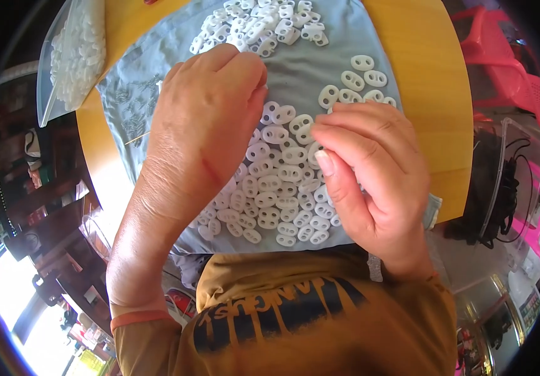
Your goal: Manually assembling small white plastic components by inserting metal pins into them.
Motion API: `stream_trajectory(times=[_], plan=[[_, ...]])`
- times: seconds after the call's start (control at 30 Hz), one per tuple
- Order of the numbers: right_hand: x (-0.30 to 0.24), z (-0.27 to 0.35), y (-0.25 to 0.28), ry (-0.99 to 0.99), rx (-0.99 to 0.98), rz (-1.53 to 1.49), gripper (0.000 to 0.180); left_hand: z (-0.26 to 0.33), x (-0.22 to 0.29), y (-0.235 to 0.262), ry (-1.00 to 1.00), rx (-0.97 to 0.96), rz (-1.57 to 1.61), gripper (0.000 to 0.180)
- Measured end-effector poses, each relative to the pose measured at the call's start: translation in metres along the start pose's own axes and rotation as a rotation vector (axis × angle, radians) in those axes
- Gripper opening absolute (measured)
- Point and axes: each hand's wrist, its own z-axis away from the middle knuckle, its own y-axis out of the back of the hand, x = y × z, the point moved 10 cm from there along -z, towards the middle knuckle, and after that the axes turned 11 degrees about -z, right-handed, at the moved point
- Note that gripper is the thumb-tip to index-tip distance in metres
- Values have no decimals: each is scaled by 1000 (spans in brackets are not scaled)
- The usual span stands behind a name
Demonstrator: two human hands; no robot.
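"Where are the white two-holed pieces (269, 183)?"

"Spread on the grey cloth (311, 66) toward the counter's (439, 75) near edge, more heaped toward its far edge."

"And the grip?"

"Right hand (380, 166): thumb and fingers apart. Left hand (210, 100): curled, fingertips hidden; pinching, I cannot tell. Best lift single pieces by the rim."

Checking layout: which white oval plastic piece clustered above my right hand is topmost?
The single white oval plastic piece above a neighbouring pair; that cluster's others all lie lower.
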Motion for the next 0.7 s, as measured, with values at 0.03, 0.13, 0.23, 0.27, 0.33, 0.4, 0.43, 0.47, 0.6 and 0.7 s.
stream_trajectory(times=[0.03,0.13,0.23,0.27,0.33,0.4,0.43,0.47,0.6,0.7], plan=[[0,0,3,-4,20,-23,13,0,-1,0,11,-12,50,8],[3,1,8,-30,51,-62,12,11,-7,19,63,114,218,8],[4,4,9,-26,66,-75,12,39,-13,34,226,189,274,10],[5,3,6,-19,63,-78,12,53,-19,34,243,243,337,12],[3,3,10,39,151,-53,13,85,-29,32,395,304,398,17],[2,0,8,24,133,-43,12,106,-31,32,360,306,440,20],[3,0,5,12,122,-36,12,115,-30,32,338,288,441,20],[3,-1,2,11,100,-31,12,125,-35,29,360,272,503,19],[-9,-4,-13,-34,13,-9,15,148,-50,30,368,278,526,21],[-35,-20,-30,-24,-121,38,19,160,-64,36,375,343,498,23]])
